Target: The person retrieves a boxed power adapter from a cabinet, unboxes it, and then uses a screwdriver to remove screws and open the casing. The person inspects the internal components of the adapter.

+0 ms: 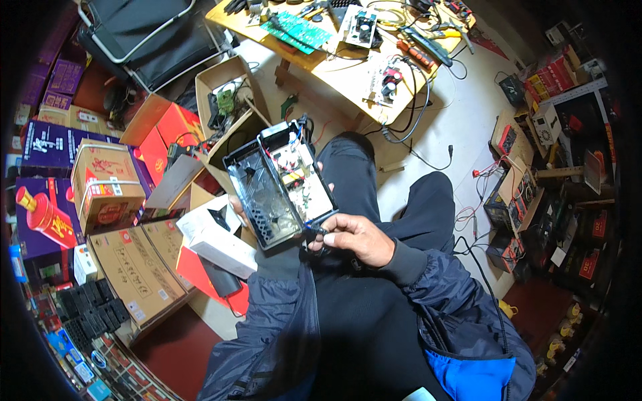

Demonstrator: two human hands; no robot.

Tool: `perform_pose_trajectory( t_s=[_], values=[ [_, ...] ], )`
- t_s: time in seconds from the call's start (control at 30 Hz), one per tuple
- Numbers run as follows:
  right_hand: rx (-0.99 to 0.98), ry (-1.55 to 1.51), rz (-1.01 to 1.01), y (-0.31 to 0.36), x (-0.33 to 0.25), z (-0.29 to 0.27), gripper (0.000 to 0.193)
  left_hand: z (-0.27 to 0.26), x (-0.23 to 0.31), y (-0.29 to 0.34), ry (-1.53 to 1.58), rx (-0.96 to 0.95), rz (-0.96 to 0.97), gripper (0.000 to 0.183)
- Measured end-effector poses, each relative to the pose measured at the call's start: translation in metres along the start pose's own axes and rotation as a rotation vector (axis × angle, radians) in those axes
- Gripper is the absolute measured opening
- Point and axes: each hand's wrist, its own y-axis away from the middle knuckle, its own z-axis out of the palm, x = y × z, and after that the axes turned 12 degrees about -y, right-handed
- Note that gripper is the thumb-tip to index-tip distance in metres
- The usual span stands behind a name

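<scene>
An opened black plastic case (264, 230) with a circuit board (304, 180) in one half is held above my lap. My left hand (239, 206) grips it from beneath; only its thumb side and a few fingertips show at the case's edges. By the near right corner, my right hand (361, 239) is closed with thumb and fingers pinched on a dark cable (314, 229) at the case's end. How far the cable runs inside the fingers is hidden.
Ahead stands a wooden table (328, 67) with a green circuit board (297, 32), tools and wires. An open cardboard box (231, 73) with parts and a white box (217, 237) are at left. Shelves with electrical units (508, 200) line the right. A loose black cable (428, 164) lies on the floor.
</scene>
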Motion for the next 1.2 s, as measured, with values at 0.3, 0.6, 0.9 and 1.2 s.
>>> perform_pose_trajectory(
  t_s=[0.3, 0.6, 0.9, 1.2],
  values=[
    [0.022, 0.022, 0.027, 0.000, -0.004, -0.005, 0.025, -0.008, -0.005, -0.009, -0.051, -0.014, -0.049, 0.121],
    [-0.037, 0.234, -0.045, 0.003, -0.016, -0.031, 0.024, -0.017, -0.007, -0.015, 0.040, -0.030, -0.159, 0.129],
    [0.254, -0.016, -0.022, -0.033, 0.013, -0.084, 0.019, -0.020, -0.017, -0.026, 0.076, -0.029, -0.197, 0.126],
    [0.303, -0.030, 0.017, -0.044, 0.017, -0.099, 0.020, -0.020, -0.033, -0.033, 0.061, 0.050, -0.153, 0.120]
  ],
)
